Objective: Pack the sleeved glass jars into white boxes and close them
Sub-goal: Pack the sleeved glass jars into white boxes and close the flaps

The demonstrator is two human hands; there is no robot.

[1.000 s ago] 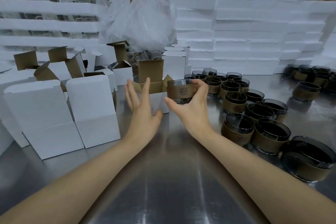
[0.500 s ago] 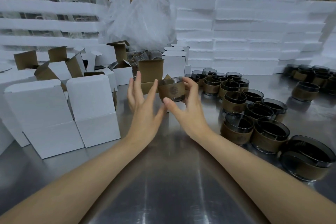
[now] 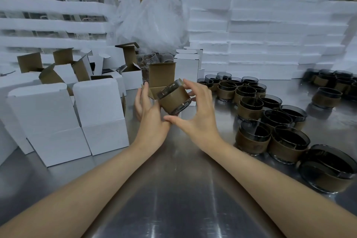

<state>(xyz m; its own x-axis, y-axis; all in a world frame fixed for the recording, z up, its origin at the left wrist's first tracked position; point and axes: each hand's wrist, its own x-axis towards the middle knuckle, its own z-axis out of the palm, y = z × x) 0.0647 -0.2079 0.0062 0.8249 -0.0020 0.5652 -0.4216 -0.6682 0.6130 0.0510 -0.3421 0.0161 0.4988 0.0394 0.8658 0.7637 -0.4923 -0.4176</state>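
Observation:
My right hand (image 3: 199, 116) grips a glass jar (image 3: 173, 98) with a brown sleeve, tilted so its mouth faces up and to the left. The jar hangs in front of an open white box (image 3: 161, 78) whose brown-lined lid flap stands upright. My left hand (image 3: 149, 112) is at the box's left side, fingers straight and raised beside it; whether they touch the box I cannot tell. Most of the box body is hidden behind the jar and both hands.
Several sleeved jars (image 3: 270, 120) stand on the metal table (image 3: 173, 199) to the right, more at far right (image 3: 328, 87). Closed white boxes (image 3: 73, 120) stand at left, open ones (image 3: 63, 67) behind. White foam stacks (image 3: 260, 35) and a plastic bag (image 3: 152, 19) line the back.
My right hand has carried the jar leftward from the box's right side and tipped it mouth-left. My left hand has moved in against the box's left side.

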